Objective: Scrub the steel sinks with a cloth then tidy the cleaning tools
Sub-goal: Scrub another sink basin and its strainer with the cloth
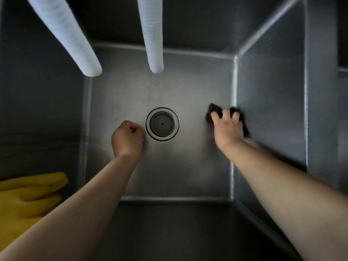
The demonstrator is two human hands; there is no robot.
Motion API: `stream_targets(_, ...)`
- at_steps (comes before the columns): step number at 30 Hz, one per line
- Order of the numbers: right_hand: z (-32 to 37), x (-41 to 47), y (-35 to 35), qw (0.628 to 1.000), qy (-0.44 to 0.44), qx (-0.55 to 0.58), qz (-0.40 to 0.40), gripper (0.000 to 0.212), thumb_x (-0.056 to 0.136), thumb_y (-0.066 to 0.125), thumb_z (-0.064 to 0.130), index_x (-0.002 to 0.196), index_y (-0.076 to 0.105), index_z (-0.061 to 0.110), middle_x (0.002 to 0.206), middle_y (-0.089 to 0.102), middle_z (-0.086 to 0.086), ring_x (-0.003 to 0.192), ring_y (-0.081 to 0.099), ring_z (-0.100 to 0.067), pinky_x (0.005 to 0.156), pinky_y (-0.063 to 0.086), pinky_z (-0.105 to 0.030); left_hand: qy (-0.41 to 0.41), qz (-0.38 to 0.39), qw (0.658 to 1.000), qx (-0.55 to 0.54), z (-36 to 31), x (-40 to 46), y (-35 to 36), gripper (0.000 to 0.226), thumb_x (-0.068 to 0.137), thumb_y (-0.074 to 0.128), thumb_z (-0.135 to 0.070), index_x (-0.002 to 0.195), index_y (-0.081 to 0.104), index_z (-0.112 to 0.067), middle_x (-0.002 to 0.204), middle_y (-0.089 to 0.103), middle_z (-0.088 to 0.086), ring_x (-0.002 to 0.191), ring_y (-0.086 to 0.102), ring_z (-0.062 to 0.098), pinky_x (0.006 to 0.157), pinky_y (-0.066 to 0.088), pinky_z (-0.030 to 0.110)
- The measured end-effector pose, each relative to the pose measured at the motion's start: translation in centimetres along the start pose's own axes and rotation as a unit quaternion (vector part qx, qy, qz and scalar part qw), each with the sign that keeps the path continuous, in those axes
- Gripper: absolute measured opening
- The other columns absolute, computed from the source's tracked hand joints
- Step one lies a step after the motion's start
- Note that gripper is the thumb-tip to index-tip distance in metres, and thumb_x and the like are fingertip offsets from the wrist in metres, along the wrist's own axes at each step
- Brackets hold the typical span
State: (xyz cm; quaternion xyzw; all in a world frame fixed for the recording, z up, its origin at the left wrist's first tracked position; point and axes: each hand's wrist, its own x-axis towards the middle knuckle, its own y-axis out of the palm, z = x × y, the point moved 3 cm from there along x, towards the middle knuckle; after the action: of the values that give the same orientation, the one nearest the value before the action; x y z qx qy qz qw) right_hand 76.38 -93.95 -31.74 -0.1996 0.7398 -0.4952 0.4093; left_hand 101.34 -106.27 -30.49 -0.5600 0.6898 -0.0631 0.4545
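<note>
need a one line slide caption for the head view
Right hand presses a dark cloth on the sink floor by the right wall; left hand fisted beside the drain.

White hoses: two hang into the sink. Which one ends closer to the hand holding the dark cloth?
The middle hose, ending above the drain. The other hose ends at the far left corner, farther from the right hand and its cloth.

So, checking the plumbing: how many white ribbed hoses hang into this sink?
2: one white ribbed hose at the upper left, another at the top centre, above the drain. More may be out of frame.
</note>
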Motion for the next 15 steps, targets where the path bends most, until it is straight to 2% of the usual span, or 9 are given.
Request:
stream_targets(3, 1.5, -4.6, 1.8, 0.997, 0.023, 0.046, 0.063, 0.04, 0.092, 0.036, 0.009, 0.127, 0.04, 0.028, 0.126, 0.036, -0.014, 0.111, 0.035, -0.041, 0.081, 0.042, -0.043, 0.008, 0.02, 1.0, 0.005, -0.1, -1.9, -2.2, 0.014, 0.084, 0.056, -0.016, 0.071, 0.057, -0.022, 0.072, 0.068, 0.006, 0.076, 0.066, 0.028, 0.073, 0.053, 0.037)
stream_targets(5, 3.0, -7.0, 2.3, 0.991, -0.014, 0.083, 0.107, 0.044, 0.088, 0.041, 0.007, 0.125, 0.04, 0.03, 0.127, 0.032, -0.013, 0.111, 0.033, -0.04, 0.082, 0.043, -0.045, 0.034, 0.028, 0.999, 0.007, -0.7, -3.1, -4.0, 0.015, 0.086, 0.055, -0.016, 0.073, 0.058, -0.023, 0.07, 0.067, 0.004, 0.074, 0.065, 0.026, 0.069, 0.051, 0.032)
stream_targets(8, 6.5, -10.3, 2.4, 0.964, -0.18, 0.088, 0.176, 0.049, 0.085, 0.05, 0.01, 0.128, 0.04, 0.032, 0.135, 0.027, -0.011, 0.119, 0.027, -0.038, 0.09, 0.042, -0.047, 0.064, 0.03, 0.997, 0.023, -1.4, -4.4, -6.5, 0.011, 0.089, 0.055, -0.018, 0.08, 0.06, -0.021, 0.069, 0.066, -0.001, 0.072, 0.066, 0.02, 0.066, 0.05, 0.029)
stream_targets(10, 8.0, -12.2, 2.6, 0.935, -0.295, 0.053, 0.192, 0.037, 0.092, 0.047, 0.019, 0.127, 0.045, 0.031, 0.142, 0.027, -0.011, 0.126, 0.024, -0.039, 0.096, 0.038, -0.047, 0.07, 0.031, 0.997, 0.03, -1.5, -5.2, -7.8, 0.009, 0.09, 0.055, -0.021, 0.083, 0.06, -0.021, 0.07, 0.066, -0.003, 0.072, 0.067, 0.019, 0.068, 0.053, 0.033)
stream_targets(13, 7.1, -13.0, 2.5, 0.907, -0.364, -0.002, 0.212, 0.026, 0.094, 0.045, 0.028, 0.118, 0.055, 0.03, 0.139, 0.032, -0.009, 0.126, 0.025, -0.039, 0.095, 0.039, -0.046, 0.065, 0.033, 0.997, 0.018, -1.5, -6.1, -9.3, 0.011, 0.089, 0.056, -0.02, 0.079, 0.058, -0.024, 0.071, 0.066, -0.003, 0.075, 0.067, 0.02, 0.075, 0.056, 0.038)
stream_targets(15, 5.4, -13.7, 2.8, 0.879, -0.403, -0.091, 0.237, 0.025, 0.094, 0.044, 0.029, 0.114, 0.059, 0.028, 0.138, 0.033, -0.009, 0.125, 0.026, -0.04, 0.091, 0.04, -0.047, 0.064, 0.038, 0.997, 0.019, -1.4, -6.7, -9.9, 0.011, 0.089, 0.056, -0.02, 0.079, 0.059, -0.023, 0.071, 0.066, -0.003, 0.076, 0.067, 0.021, 0.079, 0.056, 0.04)
